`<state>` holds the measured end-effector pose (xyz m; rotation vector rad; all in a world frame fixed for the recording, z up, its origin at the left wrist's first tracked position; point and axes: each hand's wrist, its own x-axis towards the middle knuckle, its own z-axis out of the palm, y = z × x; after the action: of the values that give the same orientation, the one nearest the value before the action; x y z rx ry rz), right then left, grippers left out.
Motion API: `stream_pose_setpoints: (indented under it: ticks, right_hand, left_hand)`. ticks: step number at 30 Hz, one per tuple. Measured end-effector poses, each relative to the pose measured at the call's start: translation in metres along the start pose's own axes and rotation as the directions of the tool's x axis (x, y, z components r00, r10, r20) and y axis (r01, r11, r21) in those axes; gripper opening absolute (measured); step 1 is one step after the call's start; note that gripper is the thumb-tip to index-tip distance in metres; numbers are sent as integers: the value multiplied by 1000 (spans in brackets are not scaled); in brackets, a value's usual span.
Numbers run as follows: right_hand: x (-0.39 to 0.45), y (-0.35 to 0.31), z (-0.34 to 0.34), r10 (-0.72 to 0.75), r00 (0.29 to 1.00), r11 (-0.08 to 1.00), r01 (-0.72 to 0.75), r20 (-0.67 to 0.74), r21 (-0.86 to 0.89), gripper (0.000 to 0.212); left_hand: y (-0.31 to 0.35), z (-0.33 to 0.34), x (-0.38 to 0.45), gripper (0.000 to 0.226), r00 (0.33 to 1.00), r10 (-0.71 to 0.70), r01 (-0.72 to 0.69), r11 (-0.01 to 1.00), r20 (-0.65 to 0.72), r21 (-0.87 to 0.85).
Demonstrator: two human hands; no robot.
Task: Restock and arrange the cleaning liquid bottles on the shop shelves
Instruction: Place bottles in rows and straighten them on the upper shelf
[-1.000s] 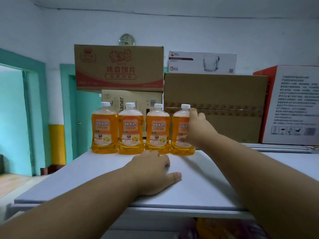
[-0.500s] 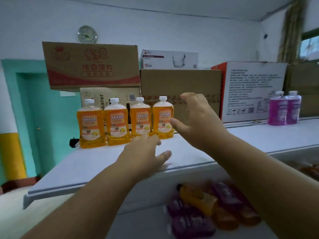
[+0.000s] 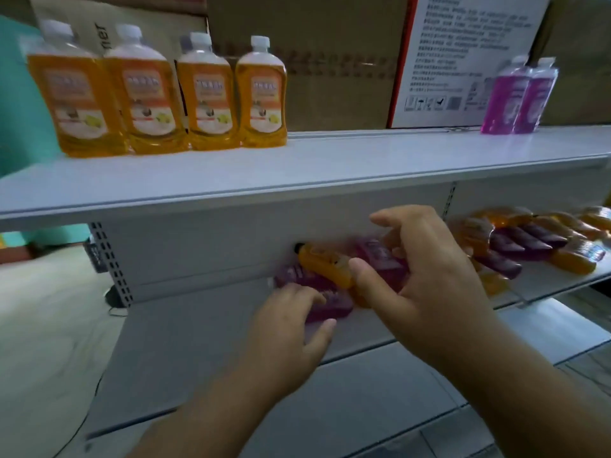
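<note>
1. Both my hands reach under the top shelf [image 3: 297, 173] toward a heap of bottles lying flat on the lower shelf [image 3: 363, 338]. My left hand [image 3: 291, 320] rests spread fingers on a lying purple bottle [image 3: 317, 297], fingers straight, nothing gripped.
2. My right hand [image 3: 420, 282] hovers with fingers curled and apart over a lying orange bottle [image 3: 325, 262] and a second purple bottle [image 3: 380, 259]; the thumb sits close to the orange one, but no grip has closed.
3. The step in hand, as I judge it, is picking the next bottle to restock. The orange one lies on top of the purple ones, so it should come away first, taken round its body, not its dark cap, while the left hand steadies the heap.
4. On the top shelf, four orange bottles [image 3: 158, 90] stand upright in a touching row at the left end. Right of that row the shelf is bare, so a fifth could go just beside the rightmost.
5. Far right of the row stand two purple bottles [image 3: 519, 94], touching, in front of a white printed carton [image 3: 463, 54]; brown boxes [image 3: 337, 61] stand behind the row.
6. More lying bottles [image 3: 529, 239], orange and purple mixed, spread right of my hands.
7. The top shelf's front edge overhangs the heap: a lift must come outward before rising, or the bottle may strike it. The frame is blurred, so fine contact is hard to read.
</note>
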<state>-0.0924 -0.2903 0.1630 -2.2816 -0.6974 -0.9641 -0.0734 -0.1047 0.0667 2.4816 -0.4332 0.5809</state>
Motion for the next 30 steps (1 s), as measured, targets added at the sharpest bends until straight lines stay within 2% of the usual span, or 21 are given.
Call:
stream_pose_setpoints:
  ticks: [3,6,9,11,14,15,16,18,20,21,22,23,24,25,26,28,30]
  right_hand:
    - [-11,46,17,54,995,998,-56,85,27,42]
    - [-9,89,37,95,975,994,-104,201,35,46]
    - [-4,130,55,148,948,988,-156,283,6,44]
    - [0,154,64,168,938,984,-179,304,6,42]
    - [4,185,75,138,935,985,-163,328,50,43]
    - [6,194,79,130,931,986,-157,342,53,45]
    - [8,203,82,128,926,987,-155,356,48,47]
    - [9,220,89,140,920,986,-164,365,34,52]
    - [10,234,94,152,919,983,-178,363,39,52]
    - [10,241,96,159,917,981,-189,365,48,52]
    - [11,247,99,170,913,977,-206,370,60,52]
    - [13,253,101,190,906,970,-232,378,68,53]
    - [16,258,103,215,898,964,-258,383,66,53]
    - [18,262,106,240,892,959,-280,383,51,52]
    - [21,266,110,260,887,957,-290,382,22,50]
    - [26,273,119,306,852,949,-310,425,-63,49]
    - [32,277,129,359,787,933,-315,503,-173,54]
  left_hand:
    - [-10,43,10,21,966,-257,259,961,31,-101]
    - [-14,79,29,9,845,-524,534,820,103,-206]
    - [-19,112,72,26,771,-627,636,748,113,-190]
    - [-25,126,108,23,721,-681,691,692,131,-207]
    - [-33,140,147,26,604,-787,737,491,126,-465]
    - [-36,145,156,23,565,-820,738,454,90,-500]
    - [-39,149,165,17,541,-840,754,467,33,-461]
    - [-38,155,185,28,467,-884,824,445,-25,-351]
    - [-31,153,199,54,416,-909,909,416,9,35]
    - [-29,152,202,53,422,-905,899,425,49,108]
    - [-29,151,204,51,407,-909,909,413,89,54]
    - [-31,151,203,51,369,-919,926,350,141,-138]
    - [-30,148,197,52,348,-908,867,217,234,-448]
    - [-26,145,188,49,381,-863,717,49,332,-695]
    - [-20,142,179,41,445,-800,548,-112,402,-829]
    - [-6,134,156,29,564,-669,310,-372,484,-875]
    - [9,127,132,24,647,-577,242,-465,499,-851]
